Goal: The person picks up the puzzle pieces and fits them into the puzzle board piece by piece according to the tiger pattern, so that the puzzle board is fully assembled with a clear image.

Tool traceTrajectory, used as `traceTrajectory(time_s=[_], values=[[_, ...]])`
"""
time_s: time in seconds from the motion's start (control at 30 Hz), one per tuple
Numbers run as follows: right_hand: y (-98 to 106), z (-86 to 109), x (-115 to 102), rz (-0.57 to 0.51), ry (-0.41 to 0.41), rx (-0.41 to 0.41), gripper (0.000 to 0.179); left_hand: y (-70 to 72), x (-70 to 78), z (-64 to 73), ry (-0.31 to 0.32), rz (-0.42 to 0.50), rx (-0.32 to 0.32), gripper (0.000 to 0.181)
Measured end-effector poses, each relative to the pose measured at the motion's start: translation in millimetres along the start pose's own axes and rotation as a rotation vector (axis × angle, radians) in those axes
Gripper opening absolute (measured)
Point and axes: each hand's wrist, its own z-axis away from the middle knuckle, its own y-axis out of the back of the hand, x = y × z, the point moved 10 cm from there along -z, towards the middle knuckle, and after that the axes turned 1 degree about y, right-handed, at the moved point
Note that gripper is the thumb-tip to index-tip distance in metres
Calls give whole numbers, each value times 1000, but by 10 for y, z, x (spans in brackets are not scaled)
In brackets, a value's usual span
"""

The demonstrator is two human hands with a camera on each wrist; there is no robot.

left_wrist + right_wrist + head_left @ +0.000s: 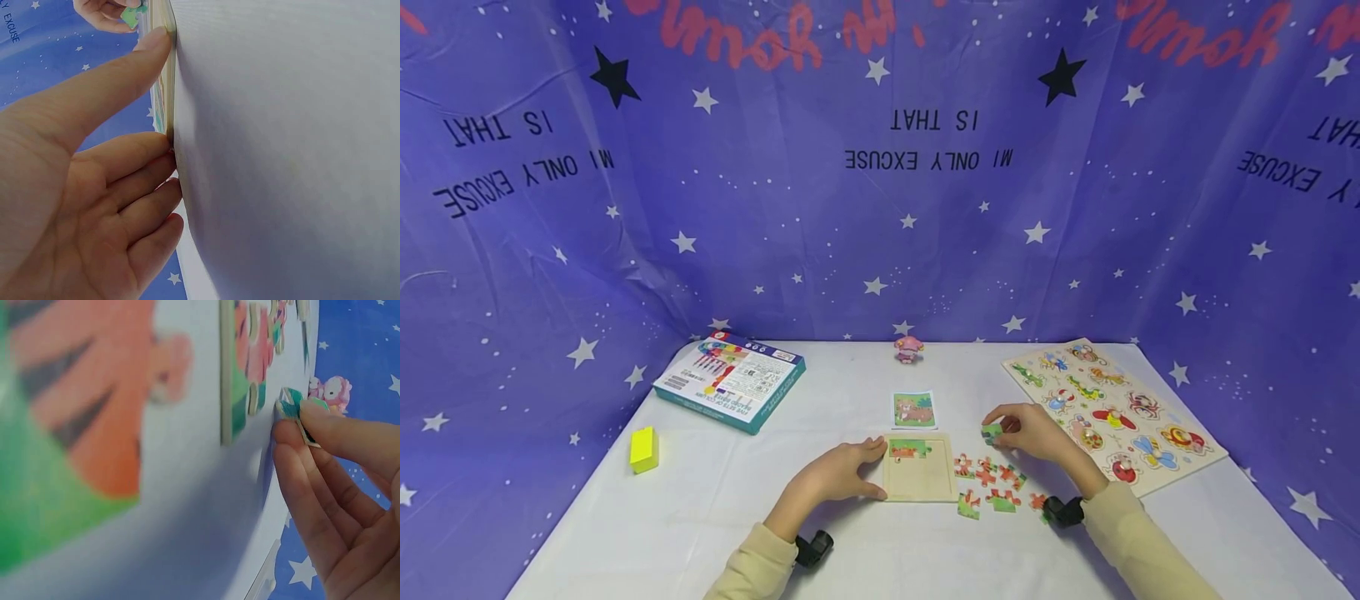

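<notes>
My right hand (1032, 432) pinches a green jigsaw piece (992, 433) between thumb and fingertips, above the table to the right of the wooden puzzle tray (925, 492). In the right wrist view the piece (291, 405) shows green and teal colours. My left hand (842, 471) touches the tray's left edge, thumb and fingers spread apart along it. In the left wrist view the thumb (112, 87) and fingertips meet that edge. Joined pieces (910, 449) with an orange and green picture lie in the tray's upper left. Several loose tiger-striped pieces (1002, 500) lie right of the tray.
A picture card (913, 410) lies behind the tray, with a pink figurine (908, 349) farther back. An insect puzzle board (1112, 408) lies at right. At left are a paint box (730, 379) and a yellow block (643, 450). Purple star-patterned cloth (880, 208) surrounds the table.
</notes>
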Motion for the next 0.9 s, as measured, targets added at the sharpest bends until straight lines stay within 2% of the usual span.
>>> traceTrajectory(time_s=[0.2,0.43,0.67,0.9], values=[[-10,-9,-69,0,0,33,24,-3,8,7,-5,-8,5,80],[3,-28,-191,72,1,87,22,-8,3,5,-11,-15,8,80],[-46,-47,-290,0,62,105,20,0,3,5,-7,-18,8,80],[-121,-78,-391,1,76,96,19,6,12,3,-10,-17,7,81]])
